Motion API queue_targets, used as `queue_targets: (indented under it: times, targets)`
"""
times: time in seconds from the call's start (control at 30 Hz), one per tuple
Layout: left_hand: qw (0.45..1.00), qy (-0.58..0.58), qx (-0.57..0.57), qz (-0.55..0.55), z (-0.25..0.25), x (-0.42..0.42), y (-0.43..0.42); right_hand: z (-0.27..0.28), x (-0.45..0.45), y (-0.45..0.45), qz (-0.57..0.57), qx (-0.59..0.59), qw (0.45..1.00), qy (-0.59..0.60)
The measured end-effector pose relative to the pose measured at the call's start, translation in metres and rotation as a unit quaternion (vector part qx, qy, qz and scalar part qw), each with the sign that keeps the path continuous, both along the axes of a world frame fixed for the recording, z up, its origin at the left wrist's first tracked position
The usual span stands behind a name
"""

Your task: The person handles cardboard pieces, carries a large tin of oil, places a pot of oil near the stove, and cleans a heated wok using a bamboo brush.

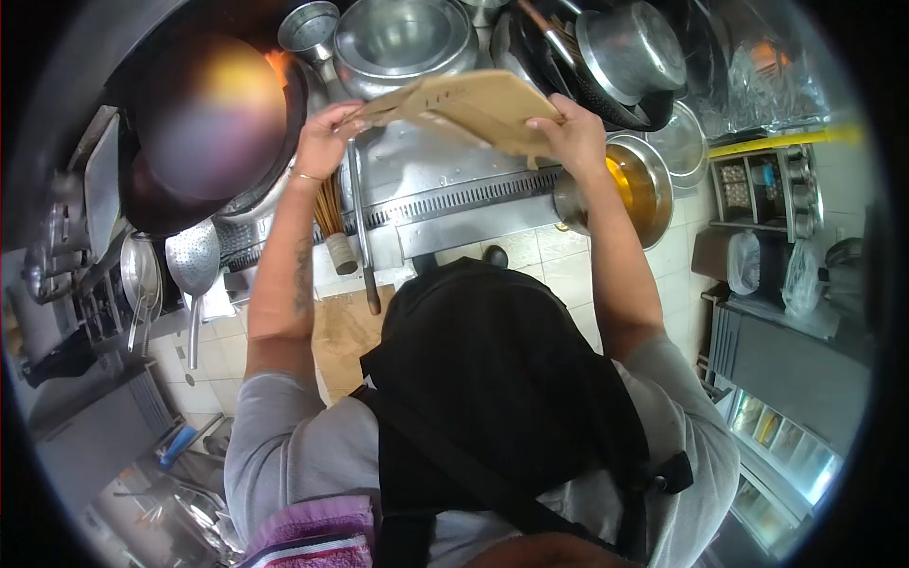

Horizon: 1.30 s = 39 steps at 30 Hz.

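A piece of brown cardboard (473, 99), bent along its middle, is stretched between my hands above the steel stove top. My left hand (328, 140) pinches its left end, and my right hand (575, 140) grips the right end with the thumb on the near side. Below my left hand are a bamboo wok brush (329, 210) and a long-handled tool (360, 222), whose head I cannot make out. Under my right forearm stands a metal bowl (655, 194) with orange-yellow liquid, partly hidden by the arm.
A large dark wok (204, 142) sits at the left, with orange flame at its upper right edge. A perforated skimmer (193, 257) hangs below it. Behind the cardboard stand a steel basin (405, 38) and a metal pot (636, 49). Another cardboard sheet (346, 331) lies on the floor.
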<state>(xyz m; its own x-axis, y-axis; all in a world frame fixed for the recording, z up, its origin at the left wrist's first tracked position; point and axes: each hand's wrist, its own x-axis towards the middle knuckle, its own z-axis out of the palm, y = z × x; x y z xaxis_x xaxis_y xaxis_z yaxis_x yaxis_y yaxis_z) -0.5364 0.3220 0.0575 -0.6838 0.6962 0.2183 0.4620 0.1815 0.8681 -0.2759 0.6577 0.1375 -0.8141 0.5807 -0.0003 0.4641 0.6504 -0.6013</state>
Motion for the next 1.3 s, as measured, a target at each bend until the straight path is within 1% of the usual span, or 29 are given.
queue_targets:
  times: [0.03,0.07,0.1,0.13,0.17,0.27,0.3,0.4,0.47,0.5,0.53,0.57,0.6,0.63,0.67,0.73,0.8,0.83,0.87,0.93,0.97,1.0,1.03,1.07,1.1,1.13,1.2,1.23,1.3]
  targets:
    - [1.0,-0.006,0.005,-0.002,-0.012,0.009,0.006,-0.006,0.009,0.0,0.033,0.097,0.994,0.041]
    - [0.963,-0.231,0.132,0.054,-0.027,0.019,0.013,-0.012,0.016,0.001,0.066,0.192,0.976,0.085]
    - [0.857,-0.44,0.248,0.105,-0.039,0.03,0.018,-0.012,0.021,-0.003,0.111,0.254,0.953,0.124]
    - [0.69,-0.619,0.344,0.149,-0.048,0.036,0.019,-0.012,0.028,-0.009,0.11,0.257,0.952,0.121]
    - [0.656,-0.664,0.358,0.019,-0.046,0.047,0.011,-0.009,0.033,-0.021,0.145,0.291,0.935,0.141]
    - [0.682,-0.658,0.315,0.057,-0.046,0.065,0.026,-0.025,0.041,-0.029,0.199,0.352,0.899,0.17]
    - [0.722,-0.656,0.206,0.074,-0.061,0.058,0.025,-0.032,0.041,-0.03,0.206,0.356,0.888,0.204]
    - [0.758,-0.598,0.242,0.095,-0.043,0.077,0.022,-0.049,0.044,-0.036,0.217,0.315,0.902,0.2]
    - [0.758,-0.581,0.287,0.069,-0.029,0.094,0.02,-0.059,0.036,-0.05,-0.022,0.297,0.94,0.169]
    - [0.761,-0.561,0.314,0.091,-0.025,0.103,0.019,-0.105,0.034,-0.04,-0.085,0.145,0.961,0.218]
    - [0.762,-0.539,0.339,0.115,-0.022,0.112,0.018,-0.104,0.035,-0.039,-0.087,0.145,0.961,0.219]
    - [0.763,-0.532,0.348,0.117,-0.023,0.121,0.017,-0.099,0.038,-0.042,-0.116,-0.25,0.918,0.286]
    - [0.764,-0.533,0.345,0.118,-0.031,0.13,0.017,-0.094,0.042,-0.046,-0.127,-0.605,0.724,0.307]
    - [0.773,-0.511,0.35,0.139,-0.042,0.14,0.019,-0.093,0.044,-0.05,-0.116,-0.86,0.412,0.279]
    - [0.781,-0.488,0.355,0.16,-0.047,0.149,0.02,-0.094,0.039,-0.056,-0.116,-0.861,0.41,0.279]
    - [0.783,-0.484,0.348,0.177,-0.048,0.165,0.014,-0.097,0.022,-0.069,-0.129,-0.669,0.67,0.295]
    - [0.765,-0.522,0.35,0.14,-0.063,0.17,-0.001,-0.114,0.013,-0.045,-0.125,-0.64,0.695,0.304]
    - [0.697,-0.57,0.423,0.095,-0.066,0.159,-0.018,-0.113,0.006,-0.033,-0.125,-0.607,0.731,0.286]
    - [0.698,-0.569,0.424,0.093,-0.065,0.145,-0.029,-0.112,-0.001,-0.025,-0.127,-0.573,0.765,0.266]
    - [0.745,-0.595,0.299,-0.017,-0.062,0.13,-0.049,-0.1,-0.015,-0.013,-0.161,-0.58,0.766,0.225]
    - [0.759,-0.609,0.229,-0.004,-0.062,0.124,-0.048,-0.107,-0.021,-0.002,-0.123,-0.547,0.808,0.183]
    - [0.76,-0.608,0.23,-0.003,-0.056,0.121,-0.038,-0.116,-0.028,0.008,-0.084,-0.511,0.844,0.141]
    - [0.888,-0.456,0.041,0.035,-0.052,0.121,-0.022,-0.126,-0.036,0.013,-0.055,-0.497,0.853,0.147]
    - [0.948,-0.27,-0.15,0.071,-0.051,0.12,-0.008,-0.141,-0.047,0.019,-0.052,-0.498,0.853,0.146]
    - [0.944,-0.292,-0.055,0.14,-0.064,0.118,0.007,-0.155,-0.06,0.024,-0.054,-0.425,0.892,0.145]
    - [0.944,-0.293,-0.055,0.142,-0.075,0.113,0.014,-0.168,-0.068,0.028,-0.055,-0.35,0.924,0.144]
    - [0.95,-0.165,-0.126,0.233,-0.065,0.107,0.035,-0.15,-0.077,0.015,-0.096,-0.29,0.948,0.089]
    - [0.937,-0.219,-0.127,0.241,-0.061,0.108,0.044,-0.14,-0.079,0.009,-0.138,-0.228,0.963,0.032]
    - [0.933,-0.21,-0.159,0.244,-0.12,0.102,0.044,-0.178,-0.073,0.012,-0.131,-0.181,0.975,0.0]
